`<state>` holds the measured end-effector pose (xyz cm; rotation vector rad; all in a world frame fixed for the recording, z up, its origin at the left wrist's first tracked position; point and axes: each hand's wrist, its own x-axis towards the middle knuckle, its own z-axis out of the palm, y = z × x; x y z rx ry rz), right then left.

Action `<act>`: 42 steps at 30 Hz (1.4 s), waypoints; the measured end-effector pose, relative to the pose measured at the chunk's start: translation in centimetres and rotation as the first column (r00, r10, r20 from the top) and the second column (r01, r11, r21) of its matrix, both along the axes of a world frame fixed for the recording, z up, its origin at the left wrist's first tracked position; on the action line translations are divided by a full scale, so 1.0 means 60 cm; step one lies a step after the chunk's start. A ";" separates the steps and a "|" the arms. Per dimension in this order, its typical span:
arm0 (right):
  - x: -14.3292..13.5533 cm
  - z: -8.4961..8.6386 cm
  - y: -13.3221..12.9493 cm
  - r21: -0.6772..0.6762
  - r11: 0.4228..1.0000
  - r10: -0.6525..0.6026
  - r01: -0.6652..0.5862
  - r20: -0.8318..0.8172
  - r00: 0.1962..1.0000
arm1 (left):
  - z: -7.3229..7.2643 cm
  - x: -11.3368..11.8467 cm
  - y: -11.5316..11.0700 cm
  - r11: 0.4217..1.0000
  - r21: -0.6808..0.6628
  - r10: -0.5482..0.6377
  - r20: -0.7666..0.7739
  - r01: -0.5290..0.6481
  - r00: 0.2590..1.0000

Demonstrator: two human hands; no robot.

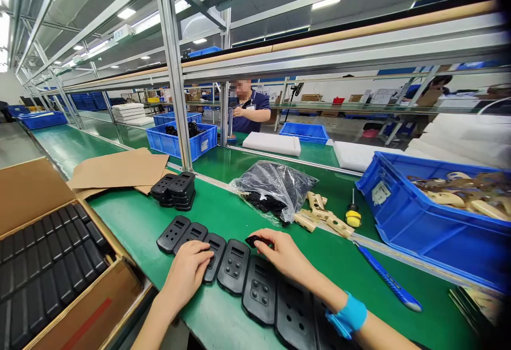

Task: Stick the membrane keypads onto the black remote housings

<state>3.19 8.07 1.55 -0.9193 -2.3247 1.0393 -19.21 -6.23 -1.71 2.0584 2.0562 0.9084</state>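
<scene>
my right hand [285, 254] pinches a small black piece [252, 240] between thumb and fingertips, just beyond the far end of the fourth housing [232, 267] in the slanting row on the green bench [131, 222]. my left hand [186, 267], well apart from it, rests bent fingers on the third housing [216, 265]; i can't tell whether they grip anything there or only touch.

the piece looks easy to lose, i'd judge: i have it near one end, so a loose pinch could let it drop into the dark gaps of the row, where black on black would be hard to spot. too firm a push from my left fingers might skew the third housing and jostle its neighbours. my right forearm, with its blue wristband [349, 315], passes over the nearest housings and could nudge them if it dips.

the piece lies roughly crosswise to me, its free end pointing left. the third housing's long axis runs away from me, leaning a little right, slotted end at the far side.
</scene>
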 end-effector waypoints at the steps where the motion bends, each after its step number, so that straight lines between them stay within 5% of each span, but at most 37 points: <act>1: -0.003 0.000 -0.003 -0.032 0.999 0.018 -0.019 -0.018 1.000 | 0.000 -0.001 0.000 0.999 -0.004 -0.034 -0.008 0.034 0.999; 4: -0.014 -0.003 -0.013 -0.151 0.984 0.083 -0.095 -0.081 0.993 | 0.005 0.006 -0.002 0.999 0.027 -0.026 0.052 0.024 0.998; 7: -0.031 -0.009 -0.033 -0.206 0.966 0.128 -0.153 -0.133 0.983 | 0.015 0.033 0.000 0.999 0.035 -0.024 0.345 0.013 0.938; 13: -0.062 -0.009 -0.071 0.053 0.981 0.191 -0.187 -0.104 0.976 | 0.012 0.068 0.020 0.983 -0.118 0.042 0.886 0.139 0.461; 15: -0.071 -0.007 -0.051 0.167 0.967 0.201 -0.193 -0.032 0.979 | 0.005 0.052 0.024 0.987 -0.139 0.106 0.942 0.081 0.319; 17: -0.076 -0.005 -0.008 0.257 0.953 0.146 -0.162 0.078 0.986 | -0.001 0.026 0.023 0.990 -0.135 0.143 0.953 -0.048 0.267; 20: -0.073 -0.009 0.080 0.399 0.917 -0.091 -0.023 0.263 0.960 | -0.003 -0.015 0.013 0.969 -0.107 0.171 0.941 -0.222 0.293; 23: -0.062 -0.023 0.152 0.519 0.850 -0.328 0.087 0.394 0.858 | 0.000 -0.039 0.002 0.956 -0.107 0.201 0.917 -0.273 0.344; 27: -0.046 -0.035 0.181 0.595 0.802 -0.395 0.049 0.467 0.791 | 0.001 -0.051 -0.006 0.937 -0.116 0.248 0.886 -0.328 0.392; 32: -0.044 -0.018 0.137 0.634 0.774 -0.326 0.003 0.394 0.860 | 0.002 -0.063 -0.010 0.924 -0.092 0.291 0.798 -0.370 0.527; 42: -0.099 -0.011 -0.009 0.531 0.806 0.131 -0.261 0.269 0.954 | -0.013 -0.052 0.014 0.897 -0.049 0.429 0.347 -0.440 0.834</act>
